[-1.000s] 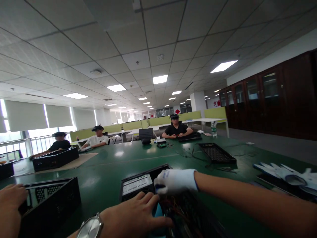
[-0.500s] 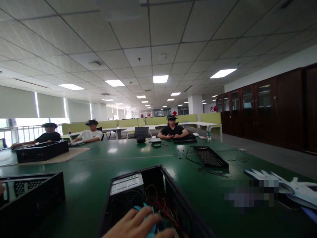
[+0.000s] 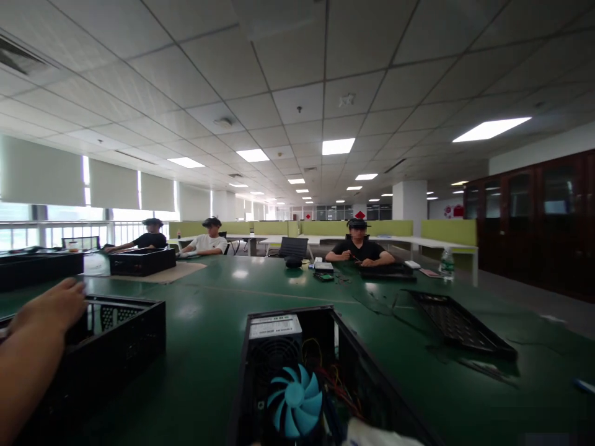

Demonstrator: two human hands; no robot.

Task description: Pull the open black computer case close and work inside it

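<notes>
One open computer case sits right in front of us at 6 o'clock on the green table. Its side is off and its inside faces up. We see a blue fan nearest us, a power supply with a white label just behind it, and red and yellow wires running off beside the fan.

At the bottom edge, touching the case's near end, shows a sliver of white glove that we take for our right hand. Too little shows to tell whether it is spread, curled or holding anything. Our left hand is out of view.

At 9 o'clock a bare arm comes in from the side. We take it for a neighbour's hand, which lies loose on the rim of a second black case with the fingers relaxed.

At 2 o'clock a perforated black panel lies flat, well apart from our case.

Our judgement is that the opening-up is done, while fan, supply and wiring are all still seated, so whatever concerns the inside is left.

Farther off, at 11 o'clock, two seated people work by a third case. At 1 o'clock another person sits across the table, with a water bottle to one side and dark cabinets along the wall at 3 o'clock.
</notes>
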